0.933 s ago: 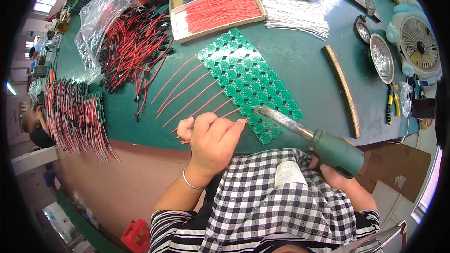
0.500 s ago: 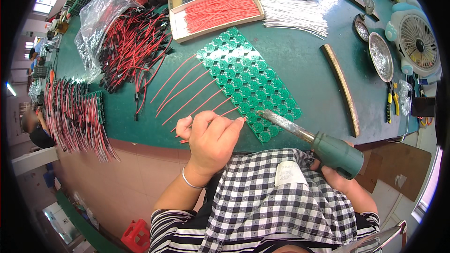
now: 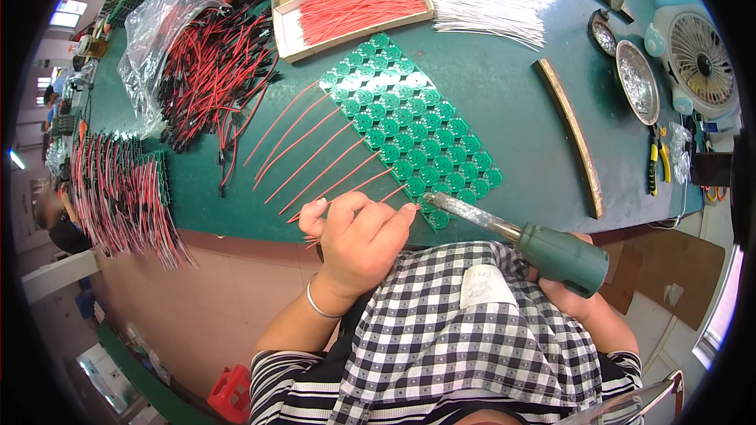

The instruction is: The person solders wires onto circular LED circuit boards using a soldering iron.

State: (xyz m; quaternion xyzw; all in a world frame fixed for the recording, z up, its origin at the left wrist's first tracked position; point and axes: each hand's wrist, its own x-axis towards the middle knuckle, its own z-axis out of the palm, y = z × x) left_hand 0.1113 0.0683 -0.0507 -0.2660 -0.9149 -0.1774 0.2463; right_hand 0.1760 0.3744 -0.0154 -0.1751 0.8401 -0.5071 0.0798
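A green circuit board panel (image 3: 413,122) of round boards lies slantwise on the bench in front of me. Several red wires (image 3: 311,159) fan out leftward from its left edge. My left hand (image 3: 358,238) is closed at the panel's near left corner, thumb and index finger pinching a red wire whose end is at the board; more wire ends stick out below the fingers. From the right, my right hand (image 3: 568,297) grips the green handle of a soldering iron (image 3: 561,260), partly hidden behind it. The iron's tip is by the pinched wire's end; exact contact cannot be made out.
Cardboard trays (image 3: 354,27) of red and black wires stand behind the panel, beside white wires (image 3: 484,12). Wired connectors (image 3: 209,71) are heaped left. Rightward are a curved wooden strip (image 3: 571,138), a metal dish (image 3: 638,83), pliers (image 3: 654,165) and a fan (image 3: 697,63).
The iron's tip has moved along the panel toward its near end, close to my left fingertips. The whole view has shifted slightly. Both hands keep their grips.
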